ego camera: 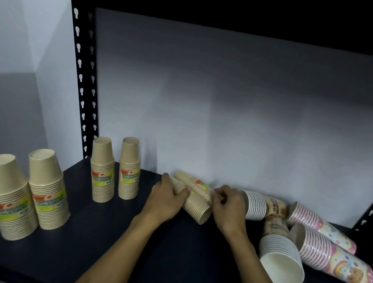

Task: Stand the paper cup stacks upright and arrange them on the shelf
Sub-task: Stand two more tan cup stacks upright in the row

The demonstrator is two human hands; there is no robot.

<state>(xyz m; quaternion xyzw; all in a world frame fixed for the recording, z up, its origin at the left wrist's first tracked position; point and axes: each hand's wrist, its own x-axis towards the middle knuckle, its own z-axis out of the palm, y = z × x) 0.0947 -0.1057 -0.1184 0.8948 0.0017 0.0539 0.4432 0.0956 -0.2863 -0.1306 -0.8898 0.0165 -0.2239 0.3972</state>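
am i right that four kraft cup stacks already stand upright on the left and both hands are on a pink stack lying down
Not quite. The head view shows the left hand and right hand on lying kraft stacks, not a pink one. Four upright kraft stacks on the left is correct.

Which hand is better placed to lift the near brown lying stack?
Left. The left hand already grips the near brown stack; the right hand pinches the rear one.

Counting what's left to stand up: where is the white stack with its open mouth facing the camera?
In the head view, the white cup stack lies on its side at the shelf's front right, just left of the nearer pink patterned stack.
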